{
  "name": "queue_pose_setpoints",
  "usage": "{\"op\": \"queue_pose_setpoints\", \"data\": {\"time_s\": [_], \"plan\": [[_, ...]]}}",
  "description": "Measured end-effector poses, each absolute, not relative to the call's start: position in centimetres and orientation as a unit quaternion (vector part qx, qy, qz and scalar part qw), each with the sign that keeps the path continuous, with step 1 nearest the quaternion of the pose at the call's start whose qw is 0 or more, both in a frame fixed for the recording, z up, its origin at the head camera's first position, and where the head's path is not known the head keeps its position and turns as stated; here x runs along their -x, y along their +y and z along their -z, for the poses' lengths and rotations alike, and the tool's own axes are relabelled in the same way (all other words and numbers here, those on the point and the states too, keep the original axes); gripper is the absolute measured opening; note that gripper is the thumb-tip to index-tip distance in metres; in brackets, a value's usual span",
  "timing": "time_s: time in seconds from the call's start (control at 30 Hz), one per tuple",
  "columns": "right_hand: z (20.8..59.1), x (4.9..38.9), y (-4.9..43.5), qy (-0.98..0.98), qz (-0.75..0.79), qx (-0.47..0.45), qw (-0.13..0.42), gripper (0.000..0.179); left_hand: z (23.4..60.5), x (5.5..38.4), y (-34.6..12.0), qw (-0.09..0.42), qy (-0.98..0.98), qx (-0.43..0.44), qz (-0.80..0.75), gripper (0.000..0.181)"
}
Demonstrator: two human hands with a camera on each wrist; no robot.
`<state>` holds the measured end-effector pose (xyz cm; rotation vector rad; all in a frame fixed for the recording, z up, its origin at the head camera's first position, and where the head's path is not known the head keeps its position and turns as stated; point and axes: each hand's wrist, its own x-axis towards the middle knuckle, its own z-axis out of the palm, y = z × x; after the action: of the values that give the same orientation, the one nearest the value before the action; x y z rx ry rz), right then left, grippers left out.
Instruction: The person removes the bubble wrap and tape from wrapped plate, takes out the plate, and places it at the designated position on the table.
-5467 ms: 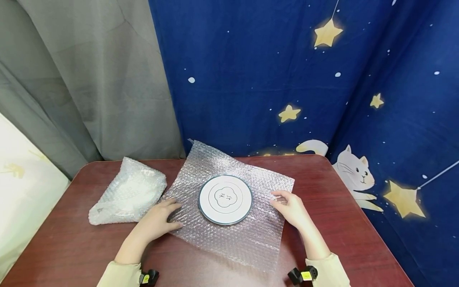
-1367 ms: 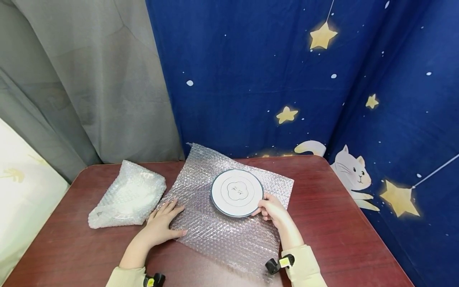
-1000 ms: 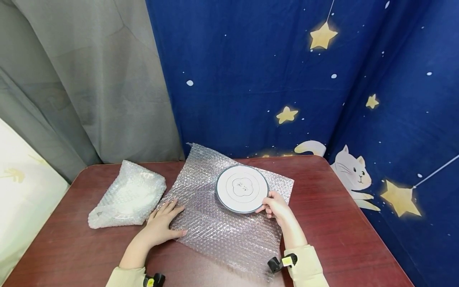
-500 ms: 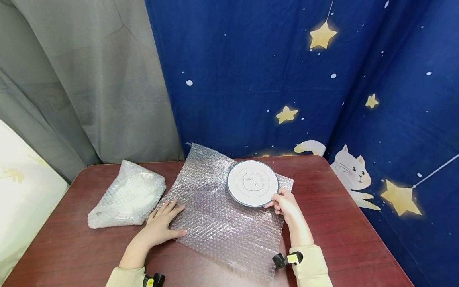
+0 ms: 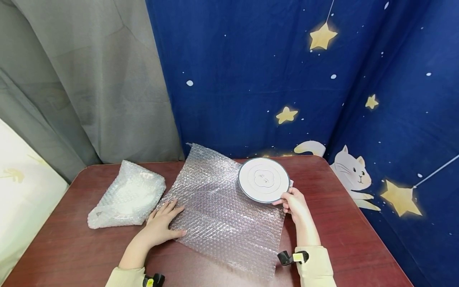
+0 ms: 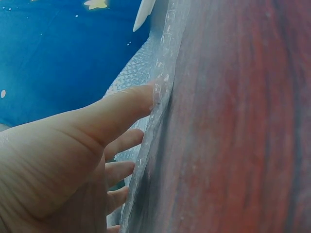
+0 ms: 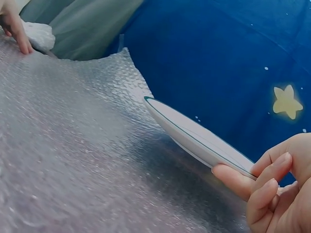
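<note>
White ceramic-looking plate (image 5: 264, 180) with a thin dark rim: the right hand (image 5: 295, 204) has it pinched at the edge, thumb on the upper face and a finger underneath, the other fingers curled in towards the palm. From that grip the plate reaches out to the left and away from the person, and the right wrist view shows it raised over the bubble wrap (image 5: 222, 219), a shadow on the sheet below. A flower-shaped outline with small dark characters sits at its middle, facing up.

The sheet spreads out below the right grip and to its left, one far corner reaching well beyond both hands. At its left side the left hand (image 5: 159, 228) rests palm down, fingers spread and thumb well apart from them, pressing on the sheet. The left wrist view has the thumb tip right at the sheet's edge.

Just left of the left grip lies a wrapped bundle (image 5: 129, 197), something pale inside its bubbly layers; whether the fingertips touch it cannot be told.

Under everything is a dark red wooden table (image 5: 344, 239), its bare surface running off to the right of the right grip. Beyond both hands hang a grey curtain (image 5: 107, 91), on the left grip's side, and a blue curtain (image 5: 247, 75) patterned with stars and a white cat, past the right grip.
</note>
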<state>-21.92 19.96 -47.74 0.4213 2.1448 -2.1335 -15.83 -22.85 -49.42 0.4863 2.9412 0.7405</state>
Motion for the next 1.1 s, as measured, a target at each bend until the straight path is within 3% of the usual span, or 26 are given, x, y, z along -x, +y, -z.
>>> {"op": "queue_pose_setpoints", "data": {"time_s": [0.5,1.1], "plan": [[47.6,21.8,22.1,0.690,0.705,-0.162,0.001,0.017,49.3,15.7,-22.8,0.042,0.958,-0.154,-0.240,0.083],[47.2,21.6,23.9,0.663,0.721,-0.198,-0.037,0.012,49.1,15.8,-22.8,0.036,0.958,-0.157,-0.236,0.082]]}}
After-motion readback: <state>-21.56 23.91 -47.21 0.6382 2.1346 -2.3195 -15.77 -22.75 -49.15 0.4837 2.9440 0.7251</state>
